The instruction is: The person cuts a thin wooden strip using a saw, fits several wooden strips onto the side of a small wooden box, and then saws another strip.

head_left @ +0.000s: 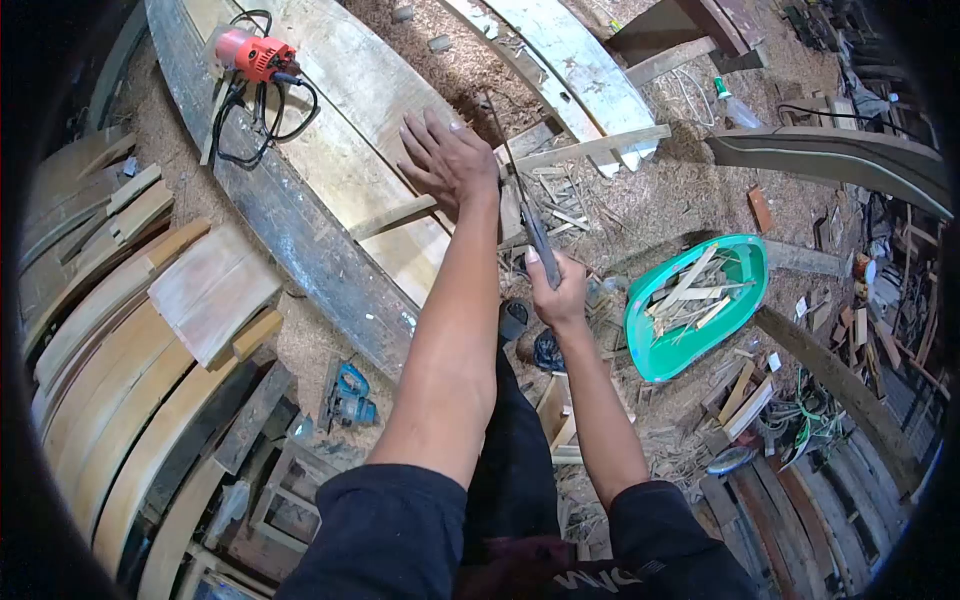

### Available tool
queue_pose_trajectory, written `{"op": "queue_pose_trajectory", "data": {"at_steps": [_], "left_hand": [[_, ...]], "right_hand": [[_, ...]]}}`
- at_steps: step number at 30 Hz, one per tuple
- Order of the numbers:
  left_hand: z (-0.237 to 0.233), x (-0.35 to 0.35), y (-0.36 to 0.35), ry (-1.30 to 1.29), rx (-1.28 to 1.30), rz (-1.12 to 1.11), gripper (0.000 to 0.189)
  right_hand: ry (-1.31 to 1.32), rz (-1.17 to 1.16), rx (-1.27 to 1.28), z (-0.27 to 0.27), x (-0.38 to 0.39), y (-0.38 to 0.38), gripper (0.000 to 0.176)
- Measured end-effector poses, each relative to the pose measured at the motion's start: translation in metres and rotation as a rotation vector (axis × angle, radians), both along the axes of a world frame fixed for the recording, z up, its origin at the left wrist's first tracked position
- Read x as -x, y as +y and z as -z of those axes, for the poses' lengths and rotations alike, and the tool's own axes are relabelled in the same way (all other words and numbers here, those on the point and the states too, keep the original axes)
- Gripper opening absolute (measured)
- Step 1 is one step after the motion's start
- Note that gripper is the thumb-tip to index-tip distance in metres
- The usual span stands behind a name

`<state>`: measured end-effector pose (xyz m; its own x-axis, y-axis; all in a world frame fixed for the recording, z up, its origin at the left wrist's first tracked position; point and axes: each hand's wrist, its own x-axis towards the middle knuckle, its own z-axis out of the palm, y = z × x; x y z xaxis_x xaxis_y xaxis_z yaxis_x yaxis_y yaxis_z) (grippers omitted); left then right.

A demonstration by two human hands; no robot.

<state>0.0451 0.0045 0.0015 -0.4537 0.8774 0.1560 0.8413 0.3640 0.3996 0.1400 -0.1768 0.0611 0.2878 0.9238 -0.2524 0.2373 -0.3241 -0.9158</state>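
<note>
My left hand (450, 165) lies with spread fingers on a wide pale plank (350, 75), beside a thin wooden strip (590, 146) that runs crosswise over the boards. In my right hand (560, 292) is the dark handle of a long, thin-bladed saw (535, 225), fingers wrapped round it. The blade points up and away, close to the strip just right of my left hand. Whether its teeth touch the wood cannot be made out.
A red power tool (262, 58) with a black cable lies on the boards at upper left. A green basin (745, 280) holds wood scraps at right. A blue power tool (352, 398) is on the floor. Curved timbers (150, 430) are stacked at left.
</note>
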Motion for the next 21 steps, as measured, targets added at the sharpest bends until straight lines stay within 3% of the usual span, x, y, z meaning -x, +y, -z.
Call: {"op": "queue_pose_trajectory", "data": {"at_steps": [4,7,11,14,18,21], "left_hand": [[0.001,0.0,-0.003,0.047,0.013,-0.001,0.055],[-0.001,-0.002,0.002,0.08,0.025,-0.013,0.056],[-0.004,-0.001,0.002,0.031,0.06,0.007,0.057],[-0.005,0.0,0.002,0.021,0.071,0.01,0.057],[-0.004,-0.002,0.001,0.054,0.071,-0.024,0.055],[-0.006,-0.001,0.0,0.044,0.067,-0.023,0.054]], "right_hand": [[0.045,0.005,0.064,-0.026,-0.008,-0.076,0.022],[0.025,0.042,0.056,-0.043,-0.006,-0.06,0.024],[-0.037,-0.033,0.122,-0.014,0.001,0.0,0.024],[-0.03,0.002,0.107,-0.057,0.0,-0.037,0.026],[0.008,0.008,0.177,-0.07,0.002,-0.053,0.029],[-0.008,-0.067,0.21,-0.058,0.015,0.003,0.032]]}}
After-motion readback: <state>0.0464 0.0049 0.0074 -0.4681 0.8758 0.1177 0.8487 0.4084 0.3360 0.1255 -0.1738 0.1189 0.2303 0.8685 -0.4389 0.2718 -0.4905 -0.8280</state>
